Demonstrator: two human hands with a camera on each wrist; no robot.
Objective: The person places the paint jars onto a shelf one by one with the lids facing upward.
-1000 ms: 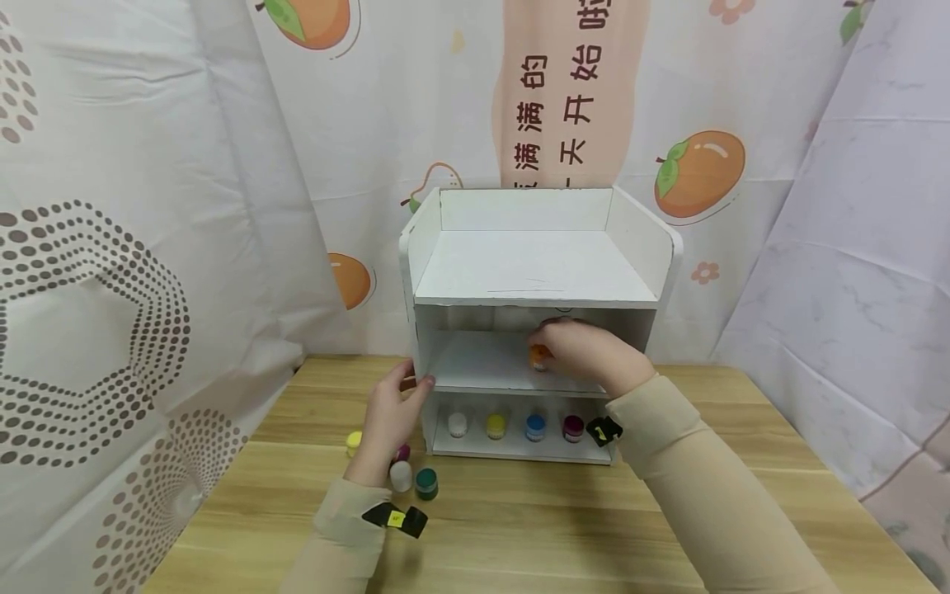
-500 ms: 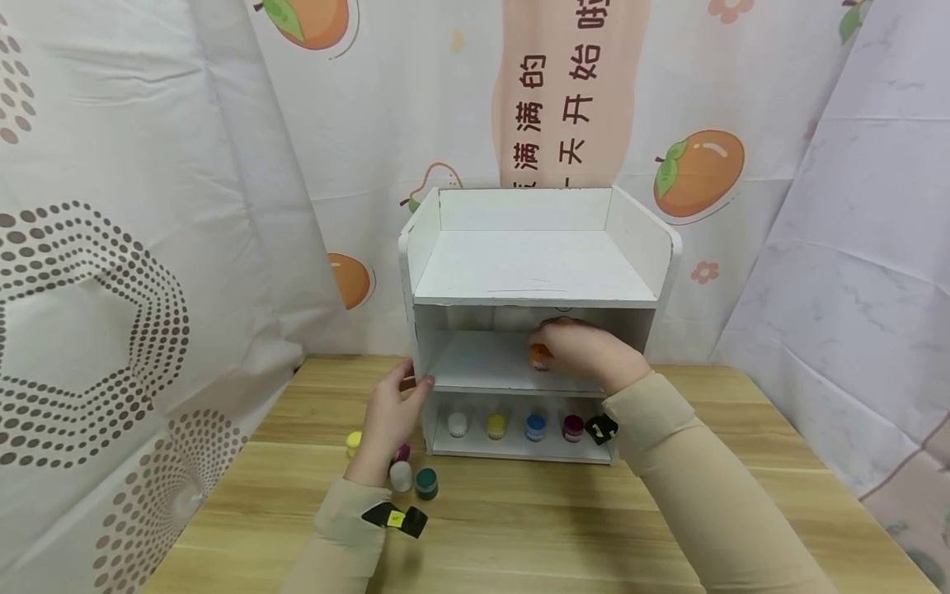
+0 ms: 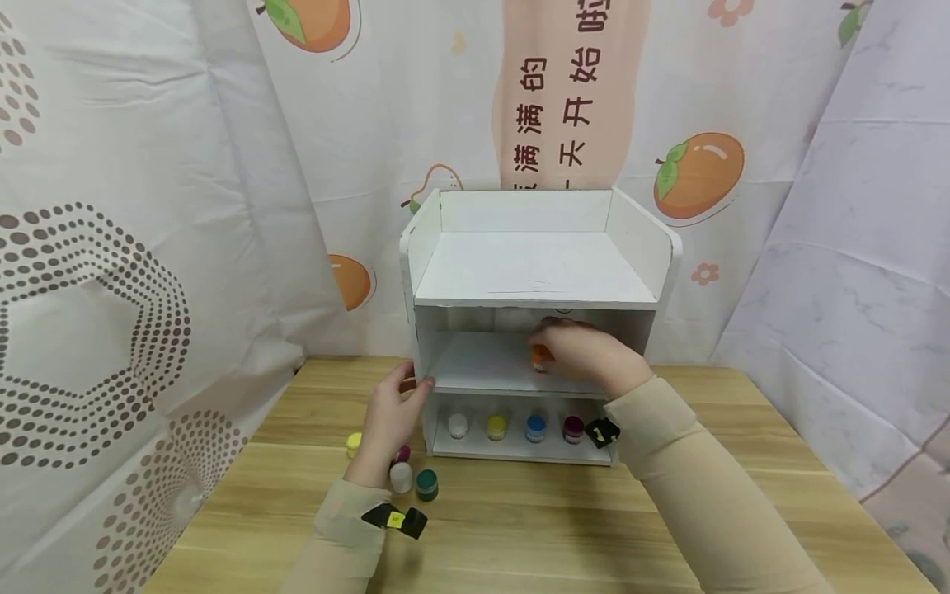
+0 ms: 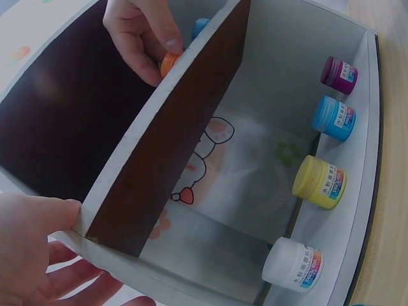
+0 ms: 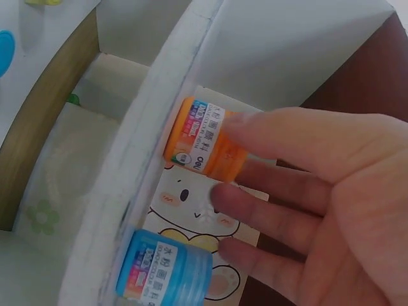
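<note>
On the middle level of a white shelf unit (image 3: 534, 299), my right hand (image 3: 586, 351) pinches an orange paint jar (image 5: 204, 139) between thumb and forefinger. The jar's base touches the shelf board in the right wrist view, and its lid is partly hidden by my thumb. A blue paint jar (image 5: 164, 271) stands beside it, next to my lower fingers. My left hand (image 3: 395, 408) rests on the unit's left side panel. Its thumb touches the front edge and its fingers lie along the outer side, as the left wrist view shows.
Along the bottom level stand a white jar (image 3: 458, 425), a yellow jar (image 3: 496, 426), a blue jar (image 3: 535, 428) and a purple jar (image 3: 573, 428). On the wooden table (image 3: 505, 536), yellow (image 3: 354, 444), purple (image 3: 403, 453), white (image 3: 401, 477) and green (image 3: 426, 484) jars sit near my left wrist.
</note>
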